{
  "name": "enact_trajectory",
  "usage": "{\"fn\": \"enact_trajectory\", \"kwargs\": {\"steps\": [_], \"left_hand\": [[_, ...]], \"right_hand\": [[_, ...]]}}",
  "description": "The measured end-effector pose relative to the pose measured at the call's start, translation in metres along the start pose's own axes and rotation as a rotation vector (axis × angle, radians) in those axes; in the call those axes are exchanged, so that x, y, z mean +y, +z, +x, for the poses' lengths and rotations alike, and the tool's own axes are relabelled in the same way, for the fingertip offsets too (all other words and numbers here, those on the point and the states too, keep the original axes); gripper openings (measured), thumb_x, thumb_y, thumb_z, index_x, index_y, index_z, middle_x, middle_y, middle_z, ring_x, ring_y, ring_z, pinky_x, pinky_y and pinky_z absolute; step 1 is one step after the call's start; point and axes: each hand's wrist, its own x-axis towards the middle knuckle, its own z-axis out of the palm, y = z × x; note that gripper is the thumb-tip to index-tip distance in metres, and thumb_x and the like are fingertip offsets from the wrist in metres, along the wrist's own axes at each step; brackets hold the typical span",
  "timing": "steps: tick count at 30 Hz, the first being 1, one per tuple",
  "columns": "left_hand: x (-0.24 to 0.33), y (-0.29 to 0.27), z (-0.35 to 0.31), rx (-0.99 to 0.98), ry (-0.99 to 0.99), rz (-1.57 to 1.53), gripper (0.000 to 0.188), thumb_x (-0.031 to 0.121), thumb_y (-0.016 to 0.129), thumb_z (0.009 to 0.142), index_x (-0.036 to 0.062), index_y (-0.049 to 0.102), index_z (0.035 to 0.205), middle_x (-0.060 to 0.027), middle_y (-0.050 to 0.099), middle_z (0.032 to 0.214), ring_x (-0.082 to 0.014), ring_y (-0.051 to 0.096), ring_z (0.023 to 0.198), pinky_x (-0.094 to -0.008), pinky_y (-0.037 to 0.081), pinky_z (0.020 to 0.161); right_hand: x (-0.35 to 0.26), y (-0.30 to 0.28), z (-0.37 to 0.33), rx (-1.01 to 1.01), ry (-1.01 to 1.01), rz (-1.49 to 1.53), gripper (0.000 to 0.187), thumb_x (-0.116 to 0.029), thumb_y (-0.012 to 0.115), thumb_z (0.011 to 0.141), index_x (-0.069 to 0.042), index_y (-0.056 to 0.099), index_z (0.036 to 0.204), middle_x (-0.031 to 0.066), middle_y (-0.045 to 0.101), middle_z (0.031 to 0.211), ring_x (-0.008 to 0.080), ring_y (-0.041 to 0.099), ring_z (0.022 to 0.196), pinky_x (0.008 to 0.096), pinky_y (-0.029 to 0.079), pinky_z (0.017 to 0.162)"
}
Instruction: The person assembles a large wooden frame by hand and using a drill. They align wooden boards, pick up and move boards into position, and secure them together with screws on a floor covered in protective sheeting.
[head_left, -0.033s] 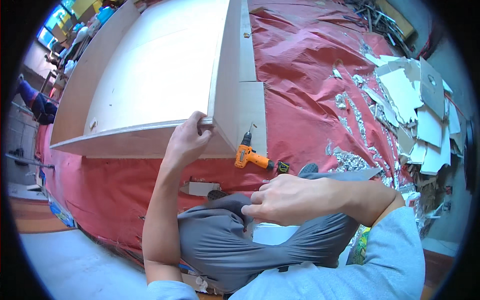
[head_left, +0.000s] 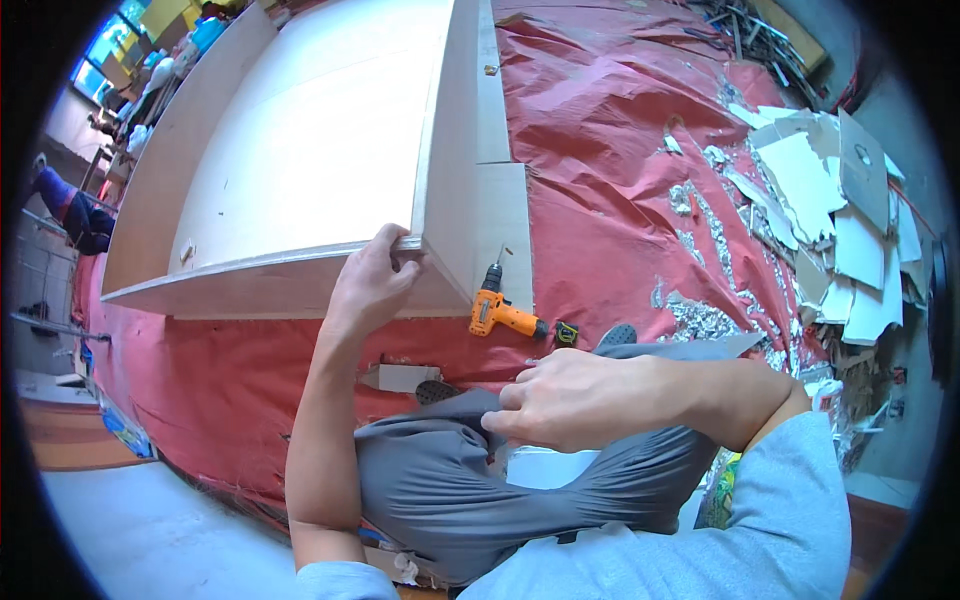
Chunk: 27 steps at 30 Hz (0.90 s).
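Observation:
A large pale wooden box [head_left: 450,200], open at the top, rests on a red sheet [head_left: 240,390] in front of me. My left hand [head_left: 370,280] is closed around its near right corner, with the thumb and fingers pinching the rim. Over my lap, my right hand [head_left: 575,400] is closed with its fingers curled under. Whatever it may hold is hidden from view. An orange cordless drill [head_left: 507,315] lies to the right of the box's corner, partly on a thin pale board [head_left: 508,210]. Beside the drill's end is a small black and yellow tape measure [head_left: 566,334].
Broken white panels [head_left: 860,250] are heaped at the right, near scattered crumpled foil-like scraps [head_left: 700,322]. Thin offcuts [head_left: 750,40] lie at the far right. A white piece [head_left: 408,378] is near my shoe. A person's leg [head_left: 75,205] shows at the far left.

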Motion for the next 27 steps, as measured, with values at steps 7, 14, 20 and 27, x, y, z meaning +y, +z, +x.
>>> {"fn": "enact_trajectory", "kwargs": {"steps": [7,14,20,27], "left_hand": [[0.008,-0.013,-0.009,0.112,0.003,-0.154,0.048,0.04,0.075,0.091,0.0065,0.063,0.123,-0.0071,0.068,0.076,-0.0135,0.06,0.069,-0.0296,0.049,0.065],[0.011,-0.025,-0.002,0.278,0.035,-0.005,0.051,0.053,0.061,0.099,0.0039,0.074,0.093,0.0054,0.047,0.061,-0.0063,0.039,0.058,-0.0281,0.032,0.051],[-0.004,-0.029,0.095,0.088,0.155,0.315,0.081,0.08,0.061,0.082,-0.0002,0.069,0.071,-0.0059,0.059,0.057,-0.0162,0.057,0.054,-0.0349,0.046,0.052],[-0.01,0.012,0.124,-0.014,0.042,0.044,0.043,0.039,0.067,0.086,-0.0025,0.062,0.077,-0.0023,0.056,0.061,-0.0132,0.051,0.052,-0.0309,0.042,0.049]], "right_hand": [[-0.005,0.006,-0.01,0.029,-0.066,-0.018,0.018,-0.014,0.067,0.083,0.002,0.067,0.09,0.017,0.069,0.078,0.0327,0.072,0.074,0.0439,0.057,0.062],[-0.024,0.011,-0.017,0.002,-0.112,-0.101,0.017,-0.011,0.067,0.081,0.005,0.063,0.087,0.0164,0.069,0.08,0.0306,0.072,0.077,0.0422,0.057,0.063],[-0.049,0.01,-0.027,-0.084,-0.128,-0.149,0.033,-0.018,0.06,0.085,0.003,0.064,0.11,0.0109,0.064,0.09,0.0226,0.066,0.084,0.0346,0.05,0.07],[-0.004,-0.02,-0.032,-0.261,0.047,0.087,0.03,-0.022,0.065,0.086,-0.002,0.065,0.109,0.0184,0.066,0.1,0.0332,0.069,0.088,0.0429,0.053,0.077]]}}
